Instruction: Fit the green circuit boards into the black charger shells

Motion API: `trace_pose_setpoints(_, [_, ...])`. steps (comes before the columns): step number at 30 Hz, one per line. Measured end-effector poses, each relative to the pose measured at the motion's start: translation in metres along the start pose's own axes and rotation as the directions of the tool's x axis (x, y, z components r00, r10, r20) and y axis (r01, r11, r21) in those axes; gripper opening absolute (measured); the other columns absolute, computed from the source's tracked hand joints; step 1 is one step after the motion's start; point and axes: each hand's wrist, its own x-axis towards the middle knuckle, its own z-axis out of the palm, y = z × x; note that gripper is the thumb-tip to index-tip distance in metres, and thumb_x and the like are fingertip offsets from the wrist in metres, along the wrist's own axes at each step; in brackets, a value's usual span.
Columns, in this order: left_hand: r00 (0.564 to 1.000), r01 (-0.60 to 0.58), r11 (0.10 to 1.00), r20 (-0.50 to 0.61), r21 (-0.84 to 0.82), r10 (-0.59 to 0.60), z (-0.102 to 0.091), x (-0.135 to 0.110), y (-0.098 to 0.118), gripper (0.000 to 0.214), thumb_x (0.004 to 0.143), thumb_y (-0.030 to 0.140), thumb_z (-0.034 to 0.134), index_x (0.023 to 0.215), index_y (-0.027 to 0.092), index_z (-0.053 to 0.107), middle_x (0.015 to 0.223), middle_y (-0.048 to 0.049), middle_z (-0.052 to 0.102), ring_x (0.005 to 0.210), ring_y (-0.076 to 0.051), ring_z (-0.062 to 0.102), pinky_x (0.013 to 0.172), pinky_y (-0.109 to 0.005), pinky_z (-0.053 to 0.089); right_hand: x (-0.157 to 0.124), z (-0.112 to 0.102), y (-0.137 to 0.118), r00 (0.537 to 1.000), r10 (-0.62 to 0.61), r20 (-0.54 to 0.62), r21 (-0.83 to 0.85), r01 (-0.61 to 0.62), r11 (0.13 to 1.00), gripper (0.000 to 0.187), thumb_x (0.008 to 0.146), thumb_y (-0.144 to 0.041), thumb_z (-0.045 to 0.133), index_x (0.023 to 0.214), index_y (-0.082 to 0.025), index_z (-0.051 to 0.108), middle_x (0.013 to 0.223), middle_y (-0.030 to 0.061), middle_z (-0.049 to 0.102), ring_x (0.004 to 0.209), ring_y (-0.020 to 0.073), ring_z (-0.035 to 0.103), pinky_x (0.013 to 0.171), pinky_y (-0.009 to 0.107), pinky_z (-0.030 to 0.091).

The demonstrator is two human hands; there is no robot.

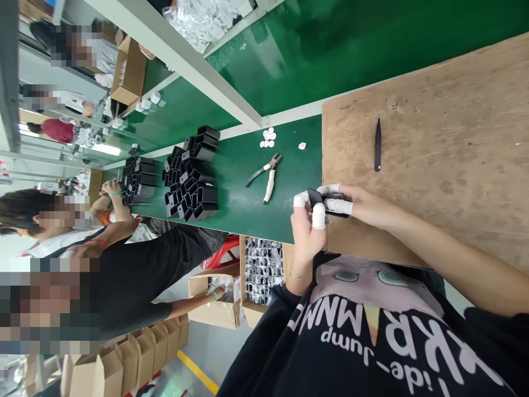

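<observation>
2 hands, with white finger covers (339, 207) on several digits, grip a small black part (315, 197) between them; the left hand (306, 231) pinches it from the left, thumb and forefinger close to it; the right hand (359, 204) grasps it from the right, fingers laid along it; the part is in front of the person's black printed shirt (351, 342), at the left edge of a brown board (433, 127) on the green worktop (239, 165); its full shape is hidden by the fingers.

On the board, beyond the right hand and well apart from it, lies 1 slim black pointed tool (377, 146); to the left of the board, on the green surface, rest pliers (268, 176) with their handles spread; past these sits a cluster of small white round pieces (268, 136), with 1 more white piece (302, 146) apart from them, nearer the board.

Farther left stand 2 groups of black rectangular tubes, a nearer stack (192, 187) and a farther stack (138, 179); a co-worker's hands (111, 187) are beside the farther stack; below the worktop, a box (253, 315) holds rows of wrapped black pieces (264, 270), and just beside it another hand (217, 293), with a green band at the wrist, reaches into an open carton (210, 317); a red stool (223, 253) shows behind them.
</observation>
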Motion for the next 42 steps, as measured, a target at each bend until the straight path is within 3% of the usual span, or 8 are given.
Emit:
trace_pose_setpoints(6, [0.996, 0.022, 0.998, -0.083, -0.057, -0.026, 0.004, -0.001, -0.001, 0.033, 0.097, 0.053, 0.042, 0.093, 0.020, 0.049, 0.077, 0.0030, 0.052, 0.055, -0.006, 0.047, 0.053, -0.020, 0.042, -0.003, 0.001, -0.008, 1.000, -0.022, -0.006, -0.001, 0.022, 1.000, 0.028, 0.085, -0.036, 0.064, 0.109, -0.024, 0.072, 0.109, 0.0032, 0.072, 0.104, 0.0211, 0.064, 0.096, 0.039, 0.051])
trace_pose_setpoints(11, [0.985, 0.046, 0.988, -0.157, -0.151, -0.070, 0.004, 0.002, 0.004, 0.034, 0.096, 0.054, 0.042, 0.091, 0.021, 0.048, 0.069, 0.0047, 0.049, 0.052, -0.005, 0.045, 0.051, -0.018, 0.042, -0.004, 0.000, -0.012, 0.990, -0.001, 0.142, 0.023, -0.002, 1.000, 0.058, 0.086, -0.068, 0.053, 0.121, -0.023, 0.065, 0.097, 0.0052, 0.071, 0.088, 0.0178, 0.064, 0.075, 0.028, 0.052])
trace_pose_setpoints(20, [0.989, 0.101, 0.968, -0.080, -0.230, -0.122, 0.009, 0.006, 0.021, 0.036, 0.096, 0.054, 0.041, 0.106, 0.021, 0.052, 0.109, -0.0066, 0.070, 0.051, -0.003, 0.047, 0.051, -0.018, 0.046, 0.002, 0.001, 0.003, 0.976, 0.217, -0.033, 0.153, -0.209, 0.966, 0.079, 0.078, -0.088, 0.033, 0.102, -0.023, 0.071, 0.098, 0.0061, 0.073, 0.099, 0.0222, 0.067, 0.091, 0.033, 0.052])
trace_pose_setpoints(24, [0.988, 0.096, 0.970, -0.100, -0.221, -0.120, 0.007, 0.007, 0.021, 0.035, 0.096, 0.053, 0.043, 0.102, 0.020, 0.053, 0.105, -0.0063, 0.071, 0.053, -0.005, 0.051, 0.052, -0.019, 0.045, 0.001, 0.002, -0.004, 0.982, 0.183, 0.055, 0.150, -0.189, 0.970, 0.081, 0.078, -0.089, 0.029, 0.104, -0.024, 0.070, 0.102, 0.0062, 0.072, 0.104, 0.0228, 0.066, 0.089, 0.031, 0.053])
trace_pose_setpoints(27, [0.984, 0.087, 0.970, -0.131, -0.227, -0.119, 0.006, 0.008, 0.017, 0.034, 0.096, 0.052, 0.044, 0.101, 0.020, 0.054, 0.102, -0.0051, 0.071, 0.057, -0.006, 0.053, 0.054, -0.020, 0.045, 0.000, 0.002, -0.005, 0.982, 0.136, 0.129, 0.158, -0.156, 0.975, 0.077, 0.077, -0.085, 0.042, 0.110, -0.021, 0.068, 0.103, 0.0067, 0.072, 0.102, 0.0232, 0.066, 0.091, 0.033, 0.052])
trace_pose_setpoints(32, [0.986, 0.073, 0.977, -0.130, -0.200, -0.100, 0.009, 0.006, 0.005, 0.034, 0.096, 0.052, 0.043, 0.105, 0.021, 0.054, 0.100, -0.0050, 0.070, 0.066, -0.009, 0.058, 0.066, -0.024, 0.050, 0.001, -0.002, 0.003, 0.977, 0.199, -0.074, 0.099, -0.192, 0.976, 0.055, 0.079, -0.059, 0.067, 0.120, -0.023, 0.066, 0.107, 0.0043, 0.072, 0.103, 0.0224, 0.064, 0.093, 0.033, 0.049])
trace_pose_setpoints(36, [0.990, 0.029, 0.978, -0.130, -0.205, -0.057, 0.011, 0.002, 0.000, 0.028, 0.097, 0.048, 0.045, 0.102, 0.022, 0.052, 0.099, -0.0042, 0.068, 0.070, -0.010, 0.060, 0.072, -0.028, 0.053, 0.001, -0.002, 0.001, 0.989, 0.128, -0.080, 0.037, -0.125, 0.991, 0.049, 0.080, -0.052, 0.068, 0.119, -0.022, 0.069, 0.109, 0.0043, 0.072, 0.105, 0.0233, 0.063, 0.095, 0.038, 0.048])
trace_pose_setpoints(42, [0.991, -0.066, 0.974, -0.128, -0.218, 0.039, 0.007, 0.002, -0.010, 0.033, 0.098, 0.046, 0.041, 0.125, 0.027, 0.043, 0.146, -0.0135, 0.047, 0.082, -0.011, 0.068, 0.071, -0.027, 0.055, 0.000, 0.000, 0.000, 0.974, 0.146, -0.172, 0.195, -0.111, 0.974, 0.064, 0.077, -0.071, 0.062, 0.122, -0.025, 0.065, 0.119, 0.0057, 0.069, 0.111, 0.0243, 0.061, 0.094, 0.040, 0.051])
